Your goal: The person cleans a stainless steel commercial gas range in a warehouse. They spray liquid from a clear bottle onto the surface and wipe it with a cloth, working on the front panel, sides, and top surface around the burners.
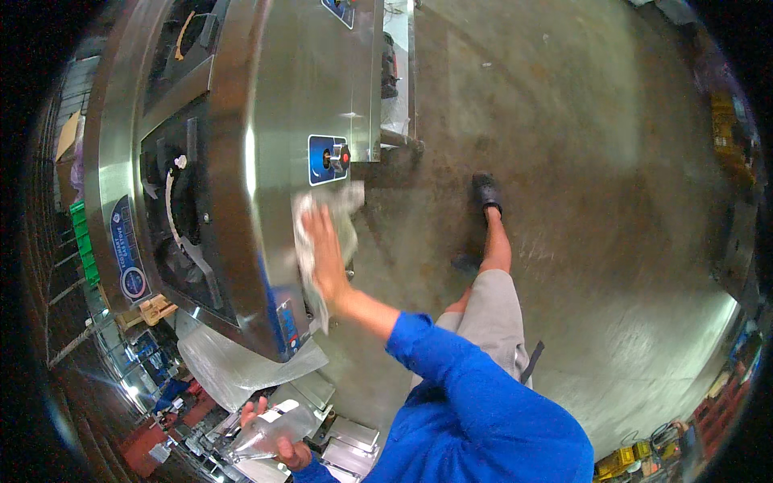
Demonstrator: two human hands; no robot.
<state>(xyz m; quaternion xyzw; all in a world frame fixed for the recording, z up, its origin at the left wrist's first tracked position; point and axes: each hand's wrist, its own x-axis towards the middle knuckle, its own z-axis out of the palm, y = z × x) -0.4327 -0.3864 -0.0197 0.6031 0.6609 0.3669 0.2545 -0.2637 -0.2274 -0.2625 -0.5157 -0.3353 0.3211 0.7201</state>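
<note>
My right hand [324,253] lies with its fingers stretched over a pale cloth [348,233], pressing it against the front panel of a stainless-steel gas stove [310,72]. The cloth hangs in loose folds around the hand and is slightly blurred. A control knob with a red middle [340,158] sits on a blue plate just beyond the cloth. Low at the left, my left hand [294,453] is closed around a clear bottle [270,431] with a white label, tilted on its side. The bottle covers part of that hand.
Dark recesses with burner parts [181,209] show in the stove's top. Clear plastic wrap [229,358] and metal pieces [353,444] lie below its near corner. A second metal unit [396,72] stands beyond the stove. Concrete floor [596,201] spreads right; yellow items [620,460] lie lower right.
</note>
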